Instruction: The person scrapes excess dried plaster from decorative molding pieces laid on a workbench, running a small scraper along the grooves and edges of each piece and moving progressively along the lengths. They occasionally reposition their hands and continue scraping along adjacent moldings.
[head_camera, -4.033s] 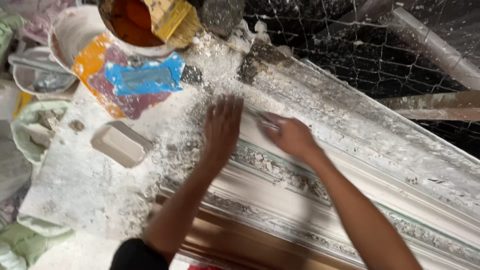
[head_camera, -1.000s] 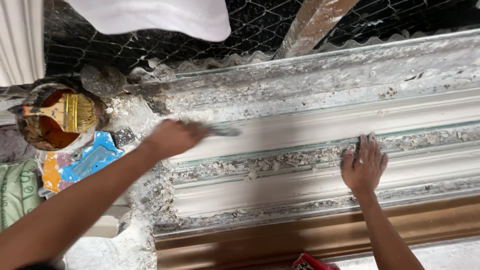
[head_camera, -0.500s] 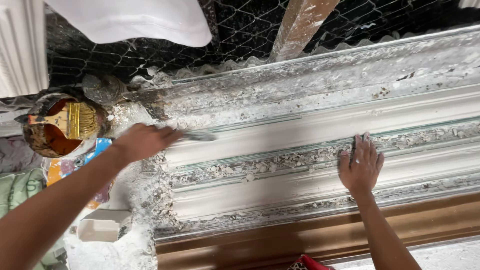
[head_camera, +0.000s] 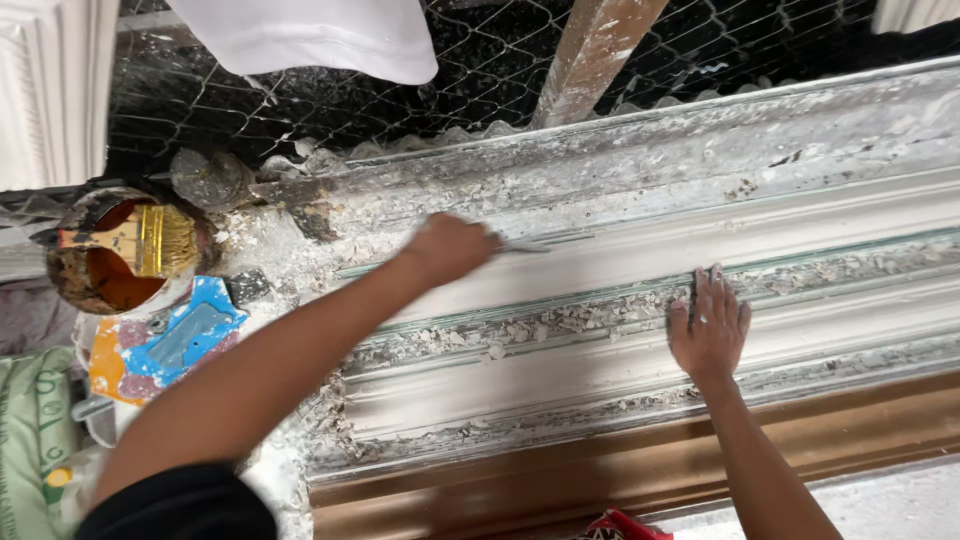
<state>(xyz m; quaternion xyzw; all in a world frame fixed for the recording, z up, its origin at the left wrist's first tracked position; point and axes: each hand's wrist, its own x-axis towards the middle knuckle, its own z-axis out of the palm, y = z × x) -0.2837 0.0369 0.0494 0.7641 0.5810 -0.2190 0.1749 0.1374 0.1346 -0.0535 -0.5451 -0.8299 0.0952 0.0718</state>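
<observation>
A long white plaster cornice moulding (head_camera: 640, 330) lies across the view, crusted with plaster crumbs. My left hand (head_camera: 452, 246) is closed around a thin metal scraper (head_camera: 525, 246) whose blade rests on the moulding's upper smooth band. My right hand (head_camera: 710, 328) lies flat, fingers spread, on the moulding further right, beside a crumb-filled groove.
A round tub of brown liquid with a yellow brush (head_camera: 125, 250) stands at the left. Below it lie blue and orange plastic pieces (head_camera: 170, 345) and a green sack (head_camera: 35, 440). Wire mesh (head_camera: 480, 70), a wooden post (head_camera: 595, 55) and a white cloth (head_camera: 300, 35) are behind. A brown wooden strip (head_camera: 640, 465) borders the front.
My left hand has slid the scraper rightward along the moulding's upper band. My right hand stays flat in the same spot. The view has shifted slightly.
</observation>
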